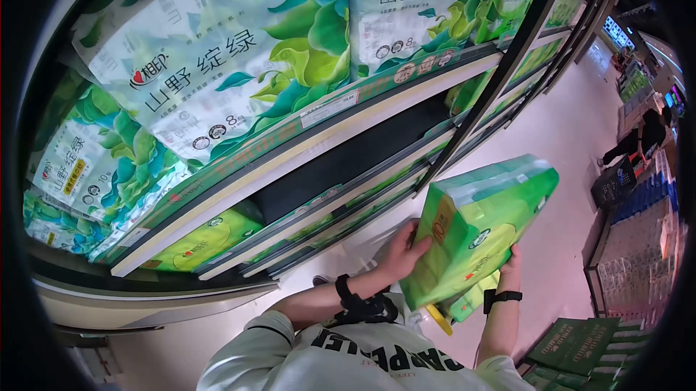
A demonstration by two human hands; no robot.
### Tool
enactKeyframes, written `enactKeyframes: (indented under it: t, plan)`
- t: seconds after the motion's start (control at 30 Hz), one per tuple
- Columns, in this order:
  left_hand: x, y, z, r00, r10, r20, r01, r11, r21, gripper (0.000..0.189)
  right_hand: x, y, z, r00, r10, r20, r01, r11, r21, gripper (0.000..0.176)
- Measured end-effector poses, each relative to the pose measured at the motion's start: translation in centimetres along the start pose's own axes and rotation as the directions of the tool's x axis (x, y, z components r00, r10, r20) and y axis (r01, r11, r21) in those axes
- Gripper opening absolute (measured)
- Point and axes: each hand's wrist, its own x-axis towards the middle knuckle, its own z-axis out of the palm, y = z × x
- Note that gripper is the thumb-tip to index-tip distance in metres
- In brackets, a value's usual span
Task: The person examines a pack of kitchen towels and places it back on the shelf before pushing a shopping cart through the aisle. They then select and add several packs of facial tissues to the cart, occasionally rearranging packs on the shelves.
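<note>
A large green plastic-wrapped tissue pack (475,224) is held up in front of my chest, tilted, between both hands. My left hand (404,252) grips its left end, with the thumb on the near face. My right hand (512,263) is closed around its lower right edge, and part of those fingers is hidden. Below it, close to my body, another green pack (475,297) shows partly, beside a yellow edge (439,320) of something I cannot make out. To the left, the shelf (348,166) has a dark gap on one level, with a green pack (206,240) at its near end.
White and green tissue packs (217,64) fill the upper shelf. A price label (330,108) sits on its rail. A pale floor aisle (565,115) runs away to the right. Stacked goods (631,246) line its far side, where a person in dark clothes (645,133) is visible.
</note>
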Motion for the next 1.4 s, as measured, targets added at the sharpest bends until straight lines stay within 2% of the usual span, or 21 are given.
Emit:
enactKeyframes:
  t: [0.03, 0.1, 0.13, 0.17, 0.27, 0.3, 0.43, 0.57, 0.67, 0.7, 0.87, 0.9, 0.93, 0.97, 1.07, 1.1, 1.2, 1.23, 1.33, 1.37, 1.4]
  plan:
    - [-0.3, 1.5, 1.0, 0.981, 0.15, -0.126, -0.099, 0.934, 0.344, 0.088, 0.4, 1.1, -1.3, 0.994, -0.109, -0.003, 0.109, 0.994, 0.006, 0.071]
    - [-1.5, 5.3, 2.4, 0.969, 0.247, 0.031, -0.189, 0.65, 0.736, 0.108, 1.2, 3.5, -2.5, 0.947, -0.321, 0.002, 0.321, 0.946, -0.037, 0.071]
    - [-2.0, 6.5, 2.3, 0.959, 0.258, 0.117, -0.224, 0.439, 0.87, 0.118, 1.9, 4.3, -1.6, 0.942, -0.323, 0.096, 0.324, 0.946, 0.001, 0.073]
    - [-2.2, 6.6, 1.4, 0.945, 0.283, 0.167, -0.268, 0.366, 0.891, 0.13, 2.4, 5.4, -0.7, 0.926, -0.326, 0.188, 0.324, 0.945, 0.044, 0.076]
    - [-2.2, 10.7, 0.0, 0.931, 0.279, 0.235, -0.331, 0.373, 0.867, 0.123, 4.2, 8.4, 4.3, 0.881, -0.326, 0.342, 0.283, 0.944, 0.17, 0.074]
    - [-2.4, 11.2, 0.3, 0.862, 0.415, 0.291, -0.426, 0.283, 0.859, 0.114, 4.8, 9.3, 6.5, 0.881, -0.323, 0.345, 0.265, 0.942, 0.206, 0.071]
    - [-2.3, 14.0, 1.6, 0.678, 0.542, 0.497, -0.562, -0.053, 0.825, 0.09, 6.5, 11.9, 14.2, 0.885, -0.315, 0.343, 0.212, 0.928, 0.306, 0.063]
    - [-3.0, 12.6, 0.0, 0.627, 0.315, 0.712, -0.538, -0.486, 0.689, 0.057, 7.3, 13.5, 20.8, 0.891, -0.298, 0.342, 0.159, 0.912, 0.379, 0.055]
    - [-2.4, 12.0, -3.1, 0.595, 0.202, 0.778, -0.504, -0.661, 0.557, 0.06, 7.9, 14.6, 24.6, 0.903, -0.266, 0.336, 0.122, 0.911, 0.395, 0.05]
    - [-2.5, 12.7, -3.8, 0.627, 0.164, 0.761, -0.486, -0.682, 0.547, 0.064, 8.2, 15.0, 25.8, 0.908, -0.252, 0.334, 0.108, 0.912, 0.395, 0.048]
    - [-2.6, 14.8, -6.0, 0.846, 0.266, 0.463, -0.273, -0.53, 0.803, 0.072, 12.0, 19.0, 29.6, 0.942, -0.132, 0.31, 0.052, 0.966, 0.254, 0.04]
    - [-2.5, 15.3, -6.3, 0.862, 0.304, 0.405, -0.226, -0.484, 0.846, 0.073, 16.2, 22.3, 27.8, 0.926, -0.093, 0.365, 0.11, 0.994, -0.024, 0.04]
    - [-2.6, 15.7, -6.6, 0.876, 0.34, 0.342, -0.175, -0.438, 0.882, 0.074, 18.5, 24.5, 27.1, 0.911, -0.041, 0.41, 0.174, 0.94, -0.294, 0.039]
    - [-2.4, 15.8, -6.7, 0.85, 0.396, 0.347, -0.168, -0.421, 0.891, 0.077, 12.6, 18.6, 33.7, 0.929, 0.12, 0.351, -0.257, 0.89, 0.375, 0.033]
    - [-0.7, 17.5, -6.9, 0.865, 0.403, 0.299, -0.114, -0.424, 0.899, 0.079, 14.6, 20.2, 35.0, 0.881, 0.419, 0.219, -0.435, 0.9, 0.029, 0.029]
    - [-0.2, 17.9, -6.9, 0.865, 0.404, 0.296, -0.12, -0.407, 0.906, 0.082, 13.9, 19.5, 36.5, 0.868, 0.397, 0.297, -0.397, 0.916, -0.064, 0.03]
    - [1.5, 18.9, -6.7, 0.929, 0.321, 0.186, -0.073, -0.333, 0.94, 0.082, 15.0, 18.3, 36.8, 0.82, 0.542, 0.182, -0.501, 0.835, -0.229, 0.027]
    - [2.1, 18.6, -6.9, 0.929, 0.324, 0.178, -0.064, -0.332, 0.941, 0.08, 15.0, 17.5, 37.0, 0.846, 0.523, 0.107, -0.469, 0.824, -0.317, 0.017]
    - [3.9, 17.7, -9.0, 0.942, 0.316, 0.115, -0.019, -0.291, 0.957, 0.076, 18.0, 17.2, 34.0, 0.926, 0.369, -0.074, -0.371, 0.861, -0.349, 0.023]
    - [3.9, 18.2, -10.1, 0.953, 0.293, 0.07, 0.007, -0.255, 0.967, 0.075, 18.8, 16.7, 32.9, 0.956, 0.253, -0.146, -0.29, 0.885, -0.365, 0.021]
    - [3.8, 18.6, -11.2, 0.963, 0.266, 0.027, 0.033, -0.219, 0.975, 0.074, 19.7, 15.8, 32.3, 0.944, 0.227, -0.238, -0.305, 0.876, -0.373, 0.026]
